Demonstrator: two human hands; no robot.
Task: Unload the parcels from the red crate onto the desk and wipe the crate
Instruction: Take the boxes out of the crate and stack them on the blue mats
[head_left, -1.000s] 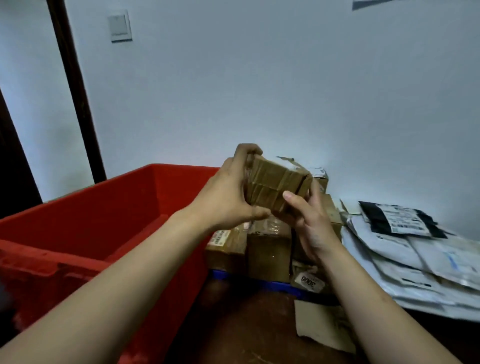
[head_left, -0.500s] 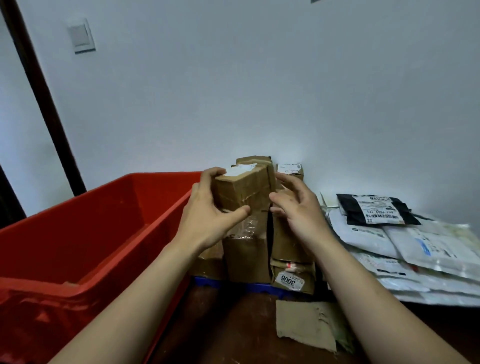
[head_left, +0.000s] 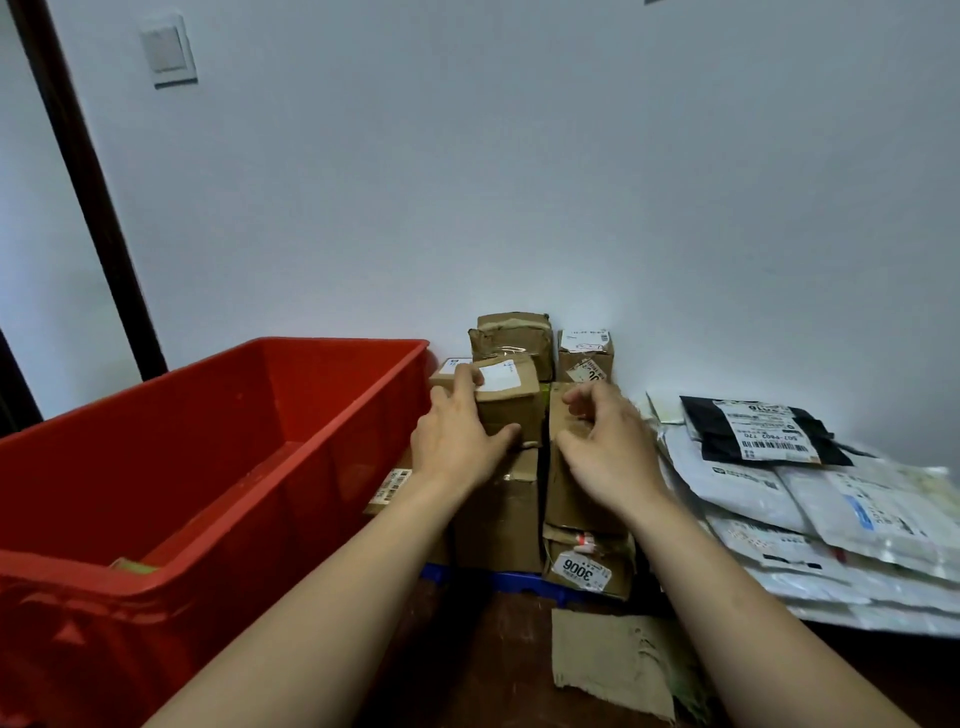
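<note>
Box, 1 pc: L hand grips it, prob. seating it on stack by crate; R hand loosely curled, empty, alongside as guard.

A plain, pale bluish-white wall fills most of the view, evenly and softly lit, a little brighter low down near its middle. A white rectangular light switch sits high on it at the left, just beside a dark brown door frame that slants across the left edge. Below, the counter is dark reddish-brown wood with a worn, scuffed surface.
</note>
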